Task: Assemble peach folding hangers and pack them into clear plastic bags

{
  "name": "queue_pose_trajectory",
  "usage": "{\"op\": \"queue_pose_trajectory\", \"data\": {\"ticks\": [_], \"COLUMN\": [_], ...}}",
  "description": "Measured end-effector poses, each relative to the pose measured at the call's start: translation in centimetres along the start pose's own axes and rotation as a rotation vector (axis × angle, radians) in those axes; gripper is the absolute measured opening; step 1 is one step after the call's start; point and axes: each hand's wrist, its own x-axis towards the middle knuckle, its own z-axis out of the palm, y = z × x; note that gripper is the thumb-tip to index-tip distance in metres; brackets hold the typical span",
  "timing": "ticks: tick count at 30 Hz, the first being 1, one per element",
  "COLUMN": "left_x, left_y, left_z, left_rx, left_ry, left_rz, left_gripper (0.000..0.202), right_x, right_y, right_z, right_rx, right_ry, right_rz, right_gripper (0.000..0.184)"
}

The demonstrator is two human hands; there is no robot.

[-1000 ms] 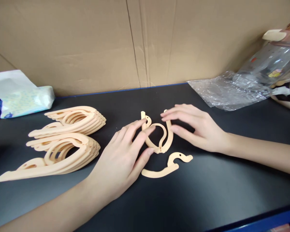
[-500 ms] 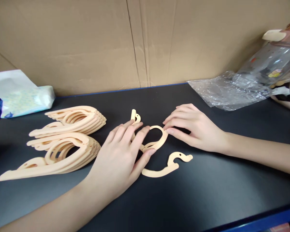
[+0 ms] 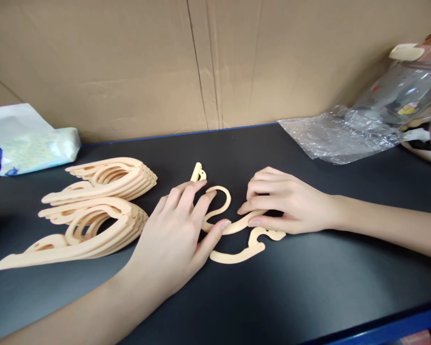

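A cream plastic folding clothes hanger [image 3: 233, 229] lies at the middle of the table, its curved hook [image 3: 228, 200] pointing up the table. My left hand [image 3: 175, 225] is laid over its left part, thumb and fingers gripping it near the joint and hiding much of it. With thumb and index finger, my right hand [image 3: 287, 201] pinches the hanger's right arm, which extends out to the right. Just below lies a loose cream hanger piece [image 3: 237, 257] with a curved end, partly under the right hand.
Two stacks of folded cream hangers, a nearer stack [image 3: 118, 227] and a farther stack [image 3: 129, 177], stand on the left. Behind them is a white-and-green plastic packet [image 3: 39, 148]. Clear plastic wrap [image 3: 330, 136] and a transparent bottle [image 3: 398, 93] are at the back right, before a cardboard wall [image 3: 129, 72].
The hanger's right arm has swung from beside the hook outward to the right. My right hand has moved down toward me with it. My left hand stays nearly in place.
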Motion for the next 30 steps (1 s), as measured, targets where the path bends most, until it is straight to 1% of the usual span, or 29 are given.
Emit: {"op": "queue_pose_trajectory", "data": {"ticks": [4,7,10,12,14,16,18,20,22,24,27,30], "left_x": [-0.2,-0.3,-0.3,-0.3,-0.3,-0.3,-0.3,-0.3,-0.3,-0.3,-0.2,0.0], "left_y": [0.1,0.1,0.0,-0.1,-0.2,-0.3,-0.4,-0.4,-0.4,-0.4,-0.5,-0.7], "left_z": [0.2,0.2,0.1,0.0,-0.1,-0.1,0.0,0.1,0.2,0.2,0.2,0.3], "left_rx": [0.045,0.039,-0.022,-0.085,-0.136,-0.166,-0.178,-0.183,-0.182,-0.191,-0.228,-0.273], "left_ry": [0.008,0.009,-0.006,-0.031,-0.051,-0.056,-0.062,-0.075,-0.087,-0.09,-0.08,-0.055], "left_rz": [-0.05,-0.05,-0.005,0.028,0.035,0.024,0.0,-0.035,-0.08,-0.114,-0.156,-0.198], "left_gripper": [0.056,0.062,0.056,0.049,0.048,0.049,0.052,0.055,0.056,0.052,0.04,0.032], "right_x": [0.0,0.1,0.1,0.0,-0.2,-0.4,-0.4,-0.3,-0.1,0.1,0.2,0.2], "right_y": [0.0,0.0,-0.2,-0.4,-0.8,-1.3,-2.0,-2.6,-3.0,-3.0,-2.4,-1.6], "right_z": [0.0,-0.1,-0.2,-0.2,-0.2,-0.3,-0.4,-0.7,-1.1,-1.5,-1.9,-2.0], "right_rx": [0.063,0.093,0.072,-0.002,-0.118,-0.221,-0.265,-0.24,-0.16,-0.031,0.155,0.218], "right_ry": [-0.05,-0.061,-0.032,0.031,0.07,0.049,0.002,-0.059,-0.128,-0.186,-0.221,-0.222], "right_rz": [-0.019,-0.013,-0.02,-0.08,-0.181,-0.273,-0.317,-0.292,-0.213,-0.122,-0.037,-0.004], "right_gripper": [0.032,0.027,0.026,0.027,0.027,0.027,0.025,0.02,0.02,0.024,0.024,0.031]}}
